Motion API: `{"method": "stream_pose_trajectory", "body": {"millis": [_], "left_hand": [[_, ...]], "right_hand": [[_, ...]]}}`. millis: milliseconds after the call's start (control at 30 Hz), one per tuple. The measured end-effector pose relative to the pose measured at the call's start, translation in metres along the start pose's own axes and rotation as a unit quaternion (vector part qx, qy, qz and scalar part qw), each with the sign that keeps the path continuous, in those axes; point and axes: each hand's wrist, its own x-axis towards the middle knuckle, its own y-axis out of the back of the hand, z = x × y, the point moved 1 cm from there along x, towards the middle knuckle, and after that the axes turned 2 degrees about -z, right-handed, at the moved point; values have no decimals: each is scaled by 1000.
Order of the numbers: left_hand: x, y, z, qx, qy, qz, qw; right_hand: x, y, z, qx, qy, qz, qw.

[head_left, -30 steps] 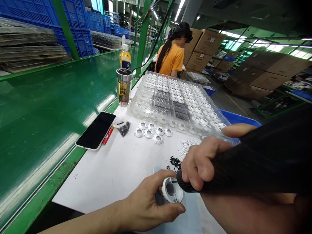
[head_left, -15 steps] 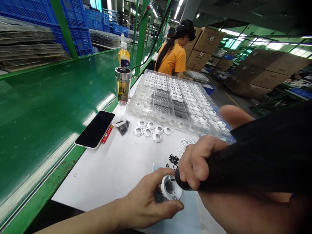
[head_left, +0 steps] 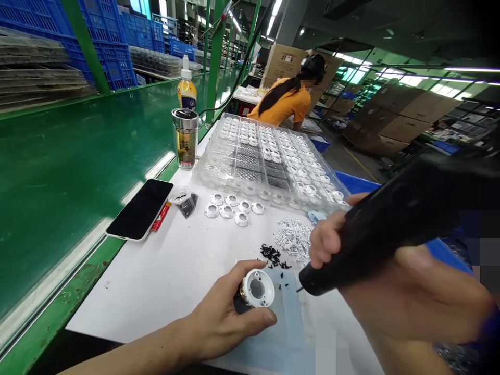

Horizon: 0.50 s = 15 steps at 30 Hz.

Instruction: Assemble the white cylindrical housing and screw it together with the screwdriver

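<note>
My left hand [head_left: 224,317] is closed around a small round white housing [head_left: 257,288], holding it over the white bench with its open end facing up. My right hand [head_left: 394,281] grips a black electric screwdriver [head_left: 375,237], its tip a short way to the right of the housing and clear of it. Just beyond lie a heap of small black screws [head_left: 272,255] and a heap of white screws [head_left: 292,238]. Several loose white ring parts [head_left: 230,207] lie farther back.
A clear plastic tray [head_left: 250,174] of white parts fills the bench's far half. A phone [head_left: 141,209], a red pen, a small bag, a tea tumbler [head_left: 185,138] and a bottle [head_left: 187,89] line the left edge by the green conveyor. A person in orange sits beyond.
The screwdriver tip has come out of the housing and moved right. My left hand with the housing has shifted slightly left. The view has swung so the co-worker appears farther right.
</note>
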Motion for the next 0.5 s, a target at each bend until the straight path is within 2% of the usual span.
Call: {"method": "stream_pose_trajectory", "body": {"millis": [67,100,233,300,433,500], "left_hand": [[2,0,0,5,9,16,1000],[2,-1,1,14,13,25,999],[4,-3,-1,81,20,70,994],[4,-4,-4,110,11,85,990],[3,-3,-11,126,-10,88,988],[2,-3,-12,123,-18,85,989]], "right_hand": [[-11,-5,20,158,-63,23,985],[-15,-8,29,202,-80,37,975],[-24,-14,53,201,-51,79,975],[-24,-10,54,203,-50,72,975],[-23,0,34,246,-62,-10,967],[-23,-1,25,251,-60,25,966]]}}
